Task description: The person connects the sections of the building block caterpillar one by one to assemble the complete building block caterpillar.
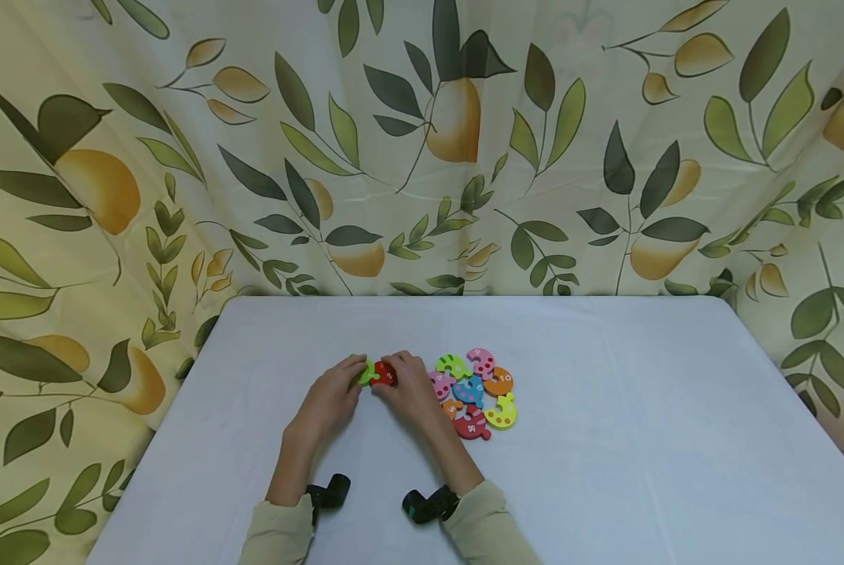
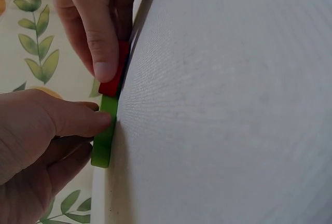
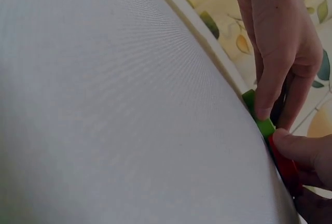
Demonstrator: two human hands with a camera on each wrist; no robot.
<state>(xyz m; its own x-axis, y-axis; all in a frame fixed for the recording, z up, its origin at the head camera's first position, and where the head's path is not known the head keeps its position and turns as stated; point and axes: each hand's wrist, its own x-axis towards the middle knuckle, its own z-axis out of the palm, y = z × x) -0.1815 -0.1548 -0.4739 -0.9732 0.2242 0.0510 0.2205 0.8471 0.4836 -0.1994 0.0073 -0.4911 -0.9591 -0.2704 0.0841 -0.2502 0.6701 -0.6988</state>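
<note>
Left of the table's middle, my left hand (image 1: pixel 328 397) pinches a green puzzle piece (image 2: pixel 105 140) between thumb and fingers. My right hand (image 1: pixel 413 394) grips a red puzzle piece (image 1: pixel 384 374) that bears a white number. The two pieces meet edge to edge, low at the white tabletop. In the left wrist view the right thumb lies against the red piece's side, and the left thumb presses the green one. Fingers cover part of both pieces.
Just right of my right hand lies a cluster of numbered puzzle pieces, among them a blue piece (image 1: pixel 469 390), a yellow piece (image 1: pixel 502 412) and a red spotted piece (image 1: pixel 472 424). Behind the white-covered table (image 1: pixel 626 408) hangs a leaf-patterned curtain (image 1: pixel 407 204).
</note>
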